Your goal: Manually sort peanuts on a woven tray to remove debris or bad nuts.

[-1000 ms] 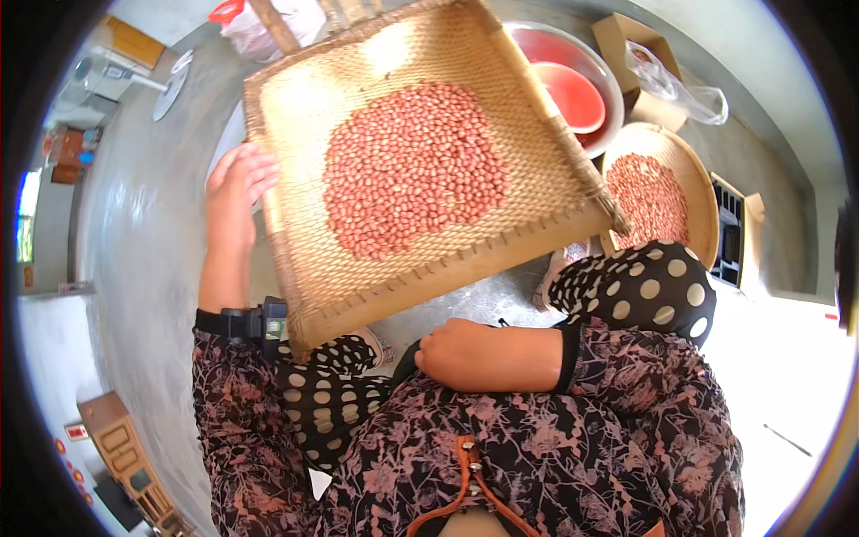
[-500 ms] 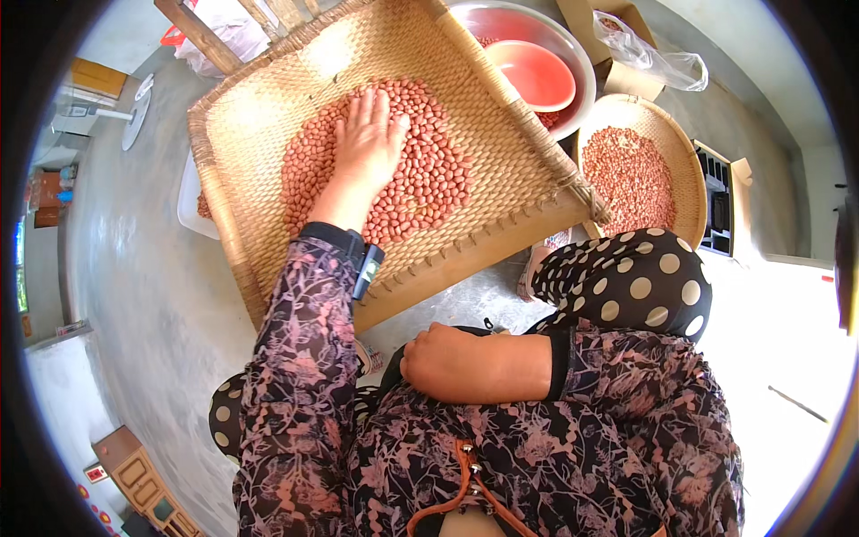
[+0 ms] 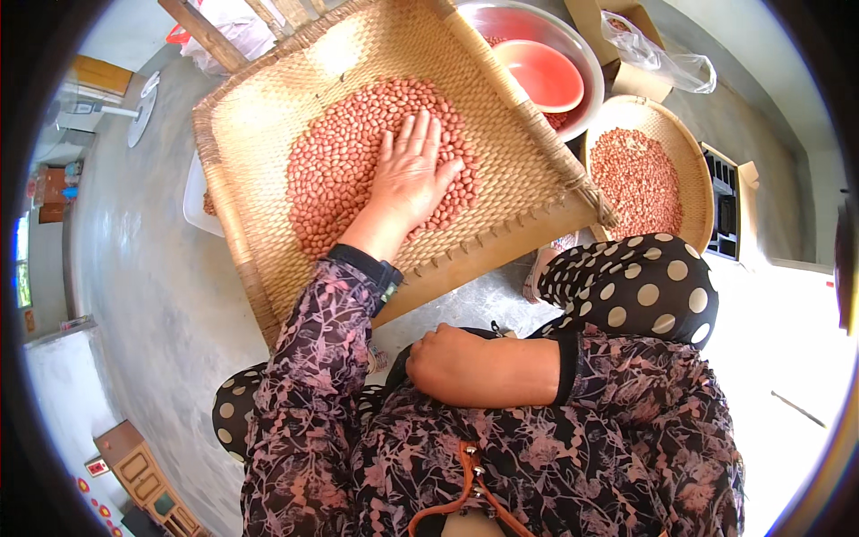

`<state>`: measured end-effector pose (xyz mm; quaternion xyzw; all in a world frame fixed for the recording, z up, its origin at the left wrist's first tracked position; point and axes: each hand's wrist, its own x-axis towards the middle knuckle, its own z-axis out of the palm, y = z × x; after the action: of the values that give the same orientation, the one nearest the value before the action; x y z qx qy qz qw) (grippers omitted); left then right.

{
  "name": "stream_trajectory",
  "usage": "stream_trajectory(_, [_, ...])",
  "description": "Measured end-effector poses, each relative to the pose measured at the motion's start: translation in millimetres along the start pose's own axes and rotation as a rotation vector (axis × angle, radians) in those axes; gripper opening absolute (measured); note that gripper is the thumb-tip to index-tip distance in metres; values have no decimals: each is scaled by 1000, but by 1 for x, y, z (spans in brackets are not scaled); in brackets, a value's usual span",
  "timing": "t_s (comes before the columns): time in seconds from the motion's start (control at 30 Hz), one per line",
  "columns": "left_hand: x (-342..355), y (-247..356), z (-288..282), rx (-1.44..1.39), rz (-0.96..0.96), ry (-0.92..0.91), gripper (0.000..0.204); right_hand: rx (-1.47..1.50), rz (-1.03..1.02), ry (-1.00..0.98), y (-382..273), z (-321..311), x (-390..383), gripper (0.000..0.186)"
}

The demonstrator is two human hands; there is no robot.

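Note:
My left hand lies flat, palm down and fingers stretched, on a spread of red-skinned peanuts. The peanuts are in a large square woven bamboo tray, tilted in front of me. A dark band circles the wrist, above a flowered sleeve. Over my lap, my right hand is curled into a loose fist with its back up. Its palm side is hidden, and nothing shows in it.
Right of the tray are a metal basin holding a red bowl, and a round woven basket with more peanuts. Behind stand a cardboard box and a clear plastic bag. A white container sits partly under the tray's left side.
My left hand has slid right and a little nearer across the peanuts, still flat. The peanuts left of it are more exposed. My right hand keeps its pose.

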<state>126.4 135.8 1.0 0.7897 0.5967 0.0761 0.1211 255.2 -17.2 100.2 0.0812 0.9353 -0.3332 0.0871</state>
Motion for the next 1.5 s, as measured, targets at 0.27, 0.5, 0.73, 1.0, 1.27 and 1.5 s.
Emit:
stream_trajectory(0.27, [-6, 4, -9, -41, 77, 19, 72, -90, -18, 120, -1, 7, -2, 12])
stream_trajectory(0.5, [1, 9, -10, -75, 135, -68, 71, -38, -4, 166, -1, 8, 2, 11])
stream_trajectory(0.73, [43, -51, -28, -19, -129, 164, 72, -36, 15, 142, 3, -3, -8, 11])
stream_trajectory(1.0, [49, -60, -18, -6, -134, 168, 71, 10, 37, 7, 9, -1, -6, 11])
stream_trajectory(1.27, [60, -21, -4, 63, -87, -22, 68, -17, 11, 29, 10, -4, -6, 13])
stream_trajectory(1.5, [53, 5, 9, 23, 6, 55, 67, -24, 18, 73, 8, 12, -11, 15])
